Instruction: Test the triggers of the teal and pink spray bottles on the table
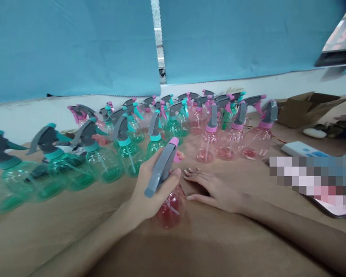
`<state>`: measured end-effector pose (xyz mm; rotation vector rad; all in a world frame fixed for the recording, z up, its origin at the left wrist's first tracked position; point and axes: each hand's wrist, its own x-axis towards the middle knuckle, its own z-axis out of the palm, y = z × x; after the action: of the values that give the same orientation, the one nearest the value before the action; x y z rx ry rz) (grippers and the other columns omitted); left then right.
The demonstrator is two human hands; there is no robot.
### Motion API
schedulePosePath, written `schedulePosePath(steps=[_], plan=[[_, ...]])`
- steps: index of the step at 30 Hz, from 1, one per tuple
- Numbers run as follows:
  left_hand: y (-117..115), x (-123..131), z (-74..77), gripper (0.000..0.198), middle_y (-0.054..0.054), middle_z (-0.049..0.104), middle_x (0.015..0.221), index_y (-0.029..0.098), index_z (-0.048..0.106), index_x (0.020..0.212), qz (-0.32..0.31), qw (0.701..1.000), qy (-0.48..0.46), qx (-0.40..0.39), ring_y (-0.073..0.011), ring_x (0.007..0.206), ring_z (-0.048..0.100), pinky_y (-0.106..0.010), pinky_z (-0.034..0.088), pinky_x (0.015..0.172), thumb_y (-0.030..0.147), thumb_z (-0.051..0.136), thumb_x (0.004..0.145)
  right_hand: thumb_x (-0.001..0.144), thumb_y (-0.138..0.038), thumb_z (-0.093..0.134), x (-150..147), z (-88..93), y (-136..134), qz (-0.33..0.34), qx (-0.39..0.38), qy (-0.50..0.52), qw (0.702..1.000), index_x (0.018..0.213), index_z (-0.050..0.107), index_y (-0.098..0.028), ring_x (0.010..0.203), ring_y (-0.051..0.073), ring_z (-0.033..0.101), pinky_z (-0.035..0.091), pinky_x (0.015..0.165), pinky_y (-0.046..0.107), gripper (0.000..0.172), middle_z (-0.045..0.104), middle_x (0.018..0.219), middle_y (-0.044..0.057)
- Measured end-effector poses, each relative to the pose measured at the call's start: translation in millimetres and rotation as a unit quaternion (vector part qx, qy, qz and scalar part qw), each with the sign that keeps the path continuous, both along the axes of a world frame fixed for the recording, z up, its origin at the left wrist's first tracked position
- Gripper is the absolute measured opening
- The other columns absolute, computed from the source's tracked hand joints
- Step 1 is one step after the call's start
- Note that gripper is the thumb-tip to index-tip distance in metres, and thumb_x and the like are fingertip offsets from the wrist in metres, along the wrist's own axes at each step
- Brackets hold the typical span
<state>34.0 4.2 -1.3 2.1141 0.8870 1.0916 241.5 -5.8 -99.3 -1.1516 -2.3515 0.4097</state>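
Note:
A pink spray bottle (170, 211) with a grey and pink trigger head stands in front of me. My left hand (150, 188) is wrapped round its neck, just under the grey head, and hides part of the collar. To the right of the bottle, my right hand (212, 188) lies palm down on the wooden table (190, 254) with its fingers stretched toward the bottle; it holds nothing. Beyond my hands, a green spray bottle (105, 165) is one of a row on the left, and a pink spray bottle (207, 148) begins a shorter row on the right.
Several more green and pink spray bottles crowd the back near the white wall (25, 119). An open cardboard box (302, 109) sits at the back right. Nearer are a white device (302, 149), a white oval object (314, 133) and a blurred-out flat item (328, 207).

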Motion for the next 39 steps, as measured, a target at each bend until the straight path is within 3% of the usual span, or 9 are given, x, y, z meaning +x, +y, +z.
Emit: schedulePosePath(steps=[3,13,16,21,26,28,32,35,39], plan=[[-2,1,1.7,0.028,0.001,0.064,0.092,0.027,0.055,0.105,0.007,1.000,-0.003,-0.003,-0.0136,0.064,0.058,-0.027,0.049,0.063,0.018,0.054,0.078,0.088,-0.051,0.048,0,1.0,-1,0.001,-0.001,0.005,1.000,0.135,0.040,-0.019,0.130,0.025,0.037,0.034,0.105,0.046,0.058,0.045,0.139,0.010],[0,2,-1.6,0.022,0.000,0.065,0.095,0.025,0.054,0.103,0.019,1.000,0.005,0.010,-0.0157,0.075,0.063,-0.029,0.050,0.070,0.020,0.051,0.082,0.085,-0.055,0.048,1,5.0,1,0.005,-0.031,-0.007,0.999,0.133,0.043,-0.019,0.129,0.025,0.039,0.034,0.105,0.043,0.060,0.046,0.138,0.010],[-1,3,-1.7,0.022,-0.002,0.063,0.102,0.022,0.053,0.103,0.037,0.999,0.003,0.022,-0.0172,0.090,0.061,-0.030,0.047,0.080,0.017,0.051,0.082,0.079,-0.058,0.056,5,14.1,-1,0.006,-0.057,-0.009,0.998,0.133,0.043,-0.021,0.125,0.028,0.044,0.036,0.102,0.045,0.067,0.049,0.135,0.011],[1,7,-5.4,0.033,-0.005,0.063,0.109,0.021,0.051,0.114,0.065,0.997,0.001,0.032,-0.0182,0.094,0.061,-0.032,0.048,0.082,0.022,0.056,0.082,0.071,-0.059,0.063,3,41.4,-15,-0.008,-0.099,0.034,0.994,0.136,0.037,-0.028,0.116,0.031,0.051,0.043,0.092,0.046,0.077,0.051,0.133,0.008],[15,27,-13.1,0.028,-0.005,0.062,0.115,0.022,0.053,0.110,0.063,0.997,-0.039,0.038,-0.0187,0.103,0.060,-0.033,0.047,0.087,0.032,0.055,0.084,0.073,-0.057,0.063,-19,62.9,-20,-0.073,-0.045,0.092,0.992,0.128,0.043,-0.024,0.109,0.029,0.055,0.046,0.086,0.045,0.068,0.057,0.124,0.010],[24,38,-13.8,0.027,-0.006,0.063,0.113,0.022,0.053,0.109,0.067,0.996,-0.045,0.041,-0.0185,0.101,0.060,-0.033,0.047,0.087,0.035,0.055,0.085,0.075,-0.057,0.061,-26,65.1,-13,-0.099,-0.004,0.094,0.991,0.118,0.049,-0.020,0.101,0.028,0.058,0.047,0.081,0.043,0.058,0.061,0.114,0.011],[40,52,-8.4,0.029,-0.005,0.065,0.104,0.022,0.053,0.108,0.060,0.997,-0.016,0.036,-0.0197,0.092,0.062,-0.036,0.049,0.083,0.040,0.054,0.085,0.074,-0.054,0.063,-27,62.7,3,-0.109,0.061,0.108,0.986,0.116,0.047,-0.017,0.104,0.029,0.055,0.046,0.082,0.042,0.058,0.059,0.114,0.012],[43,48,-2.6,0.032,-0.007,0.065,0.104,0.021,0.053,0.109,0.048,0.997,0.058,0.029,-0.0226,0.091,0.062,-0.040,0.049,0.082,0.042,0.054,0.084,0.075,-0.052,0.063,-20,60.3,12,-0.110,0.064,0.110,0.986,0.108,0.051,-0.018,0.097,0.027,0.058,0.047,0.078,0.040,0.049,0.061,0.106,0.010],[31,26,-4.2,0.048,-0.009,0.049,0.133,0.023,0.040,0.127,0.036,0.991,0.127,0.017,-0.0255,0.117,0.050,-0.042,0.043,0.094,0.037,0.054,0.084,0.080,-0.041,0.060,-14,59.3,23,-0.142,0.051,0.092,0.984,0.115,0.047,-0.019,0.095,0.026,0.059,0.046,0.077,0.039,0.044,0.061,0.107,0.009]])
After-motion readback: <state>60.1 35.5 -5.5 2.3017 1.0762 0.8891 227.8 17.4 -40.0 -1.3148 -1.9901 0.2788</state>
